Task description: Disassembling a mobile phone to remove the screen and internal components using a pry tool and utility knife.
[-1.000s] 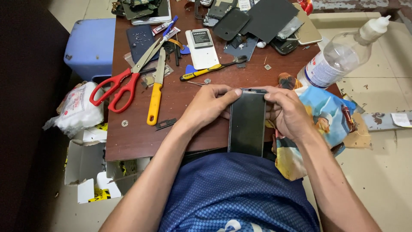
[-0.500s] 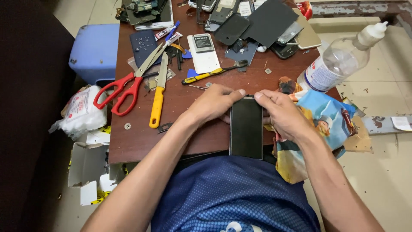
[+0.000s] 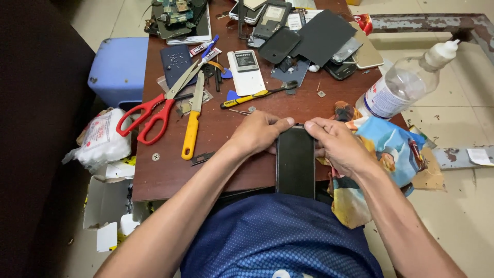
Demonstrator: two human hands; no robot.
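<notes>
A black smartphone [image 3: 295,164] lies face up at the near edge of a brown wooden table [image 3: 170,170], its lower end overhanging toward my lap. My left hand [image 3: 257,135] grips its upper left corner with thumb and fingers. My right hand [image 3: 335,144] holds the upper right corner, fingertips pressed on the top edge. Both thumbs meet near the top of the phone.
Red-handled scissors [image 3: 159,105], a yellow-handled blade [image 3: 191,126], a yellow and black screwdriver [image 3: 257,94], a white battery pack [image 3: 246,71] and several phone parts litter the table. A clear plastic bottle [image 3: 406,82] lies right, over a colourful cloth [image 3: 386,154]. A blue stool [image 3: 119,69] stands left.
The view has shifted slightly. My hands stay on the phone's top end, the fingers closing in tighter along its upper edge.
</notes>
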